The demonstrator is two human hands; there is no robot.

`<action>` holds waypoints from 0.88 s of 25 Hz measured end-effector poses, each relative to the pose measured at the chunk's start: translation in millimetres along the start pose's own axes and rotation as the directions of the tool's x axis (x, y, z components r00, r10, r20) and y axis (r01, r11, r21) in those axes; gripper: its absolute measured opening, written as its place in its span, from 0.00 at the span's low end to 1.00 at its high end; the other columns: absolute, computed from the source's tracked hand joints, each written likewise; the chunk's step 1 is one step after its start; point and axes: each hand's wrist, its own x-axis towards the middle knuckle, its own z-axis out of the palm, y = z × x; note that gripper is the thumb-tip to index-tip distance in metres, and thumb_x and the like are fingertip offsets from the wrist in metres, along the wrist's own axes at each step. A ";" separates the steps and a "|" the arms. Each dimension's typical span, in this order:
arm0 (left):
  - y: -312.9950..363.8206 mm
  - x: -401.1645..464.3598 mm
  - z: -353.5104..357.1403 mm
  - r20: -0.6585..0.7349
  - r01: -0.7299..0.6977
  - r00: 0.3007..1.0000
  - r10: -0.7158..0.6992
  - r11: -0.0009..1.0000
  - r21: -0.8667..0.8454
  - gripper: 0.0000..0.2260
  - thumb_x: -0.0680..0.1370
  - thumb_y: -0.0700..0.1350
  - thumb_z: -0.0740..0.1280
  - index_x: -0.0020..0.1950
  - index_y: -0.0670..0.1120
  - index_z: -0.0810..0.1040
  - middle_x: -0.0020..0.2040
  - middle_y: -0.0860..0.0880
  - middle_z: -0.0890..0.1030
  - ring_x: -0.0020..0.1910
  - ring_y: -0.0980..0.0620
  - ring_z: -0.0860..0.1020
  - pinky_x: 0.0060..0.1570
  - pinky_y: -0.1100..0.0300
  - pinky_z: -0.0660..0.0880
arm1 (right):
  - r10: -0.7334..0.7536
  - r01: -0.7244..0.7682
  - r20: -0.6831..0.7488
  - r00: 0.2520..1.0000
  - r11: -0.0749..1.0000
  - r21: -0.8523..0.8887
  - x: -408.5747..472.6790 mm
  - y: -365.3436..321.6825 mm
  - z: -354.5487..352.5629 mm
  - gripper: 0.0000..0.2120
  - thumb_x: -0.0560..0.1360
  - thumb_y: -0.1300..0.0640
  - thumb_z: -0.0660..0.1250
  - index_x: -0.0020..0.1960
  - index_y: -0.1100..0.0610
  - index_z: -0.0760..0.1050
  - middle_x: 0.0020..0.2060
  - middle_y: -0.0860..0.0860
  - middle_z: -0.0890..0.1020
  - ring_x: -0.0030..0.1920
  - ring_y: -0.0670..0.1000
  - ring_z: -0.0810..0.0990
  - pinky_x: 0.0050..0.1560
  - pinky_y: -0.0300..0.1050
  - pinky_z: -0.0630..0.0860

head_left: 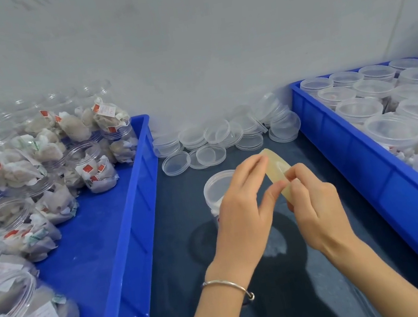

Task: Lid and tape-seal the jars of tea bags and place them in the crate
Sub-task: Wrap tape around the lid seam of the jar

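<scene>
Jar in hand: we are working on one lidded jar (218,188), standing on the dark mat just behind our left hand; its lower body is hidden by the hand.
Tape: we are holding a roll of clear tape (276,168) over the mat, just right of that jar, and appear to be picking at its free end.
Left hand: our left hand (240,208) is gripping the roll, fingers over the top edge, thumb pressing the near side.
Right hand: our right hand (313,204) is pinching at the tape's edge with curled fingertips.
Done so far: we are counting many lidded jars (392,129) packed upright in the right crate (370,182); whether they are taped we cannot tell.
Left to do: we are judging the current jar as lidded but not yet sealed; many open jars of tea bags (22,231) are waiting in the left crate (131,225).
Spare lids: loose lids (216,140) are lying in a pile at the back of the mat.
Surface: we are working on a glossy dark mat (175,232) between the two crates.
Room: a plain pale wall (183,39) is closing the bench behind.
</scene>
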 end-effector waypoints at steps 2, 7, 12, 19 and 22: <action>-0.9 -5.6 5.2 -0.108 -0.043 0.993 0.047 0.998 0.038 0.15 0.76 0.43 0.68 0.62 0.40 0.78 0.61 0.49 0.78 0.60 0.59 0.74 0.61 0.67 0.70 | 0.007 -0.007 -0.014 1.000 1.000 -0.011 0.0 1.7 1.3 0.16 0.69 0.45 0.45 0.40 0.53 0.66 0.22 0.51 0.68 0.26 0.54 0.68 0.31 0.54 0.68; -3.8 -16.6 15.8 -0.222 -0.160 0.960 0.172 0.985 0.070 0.10 0.76 0.41 0.68 0.55 0.39 0.82 0.54 0.46 0.81 0.54 0.55 0.78 0.56 0.62 0.75 | 0.029 -0.030 -0.040 0.999 0.999 -0.017 1.0 6.6 0.4 0.14 0.69 0.45 0.45 0.39 0.52 0.65 0.24 0.52 0.71 0.27 0.53 0.68 0.31 0.51 0.66; -4.8 -12.2 11.7 -0.151 -0.038 0.988 0.039 0.999 0.008 0.13 0.79 0.42 0.64 0.61 0.40 0.78 0.60 0.50 0.78 0.59 0.60 0.74 0.60 0.69 0.69 | -0.008 0.008 0.006 1.000 1.000 -0.026 -2.0 4.9 1.9 0.14 0.69 0.44 0.44 0.40 0.50 0.65 0.24 0.51 0.71 0.27 0.52 0.69 0.31 0.48 0.65; -14.2 7.9 -9.7 0.111 0.235 0.969 -0.221 0.963 -0.135 0.14 0.81 0.46 0.61 0.65 0.44 0.76 0.63 0.55 0.76 0.60 0.69 0.70 0.60 0.74 0.65 | -0.132 0.137 0.067 0.989 0.988 -0.075 -20.4 6.5 5.3 0.22 0.71 0.43 0.51 0.44 0.61 0.71 0.22 0.44 0.63 0.24 0.48 0.63 0.29 0.44 0.61; -15.0 6.2 -15.4 0.036 0.309 0.948 -0.317 0.882 -0.355 0.08 0.76 0.42 0.70 0.53 0.44 0.84 0.53 0.53 0.82 0.53 0.62 0.79 0.53 0.69 0.74 | -0.159 0.164 0.069 0.985 0.984 -0.066 -22.9 6.4 4.5 0.20 0.71 0.45 0.53 0.43 0.62 0.72 0.22 0.44 0.63 0.23 0.51 0.64 0.27 0.44 0.63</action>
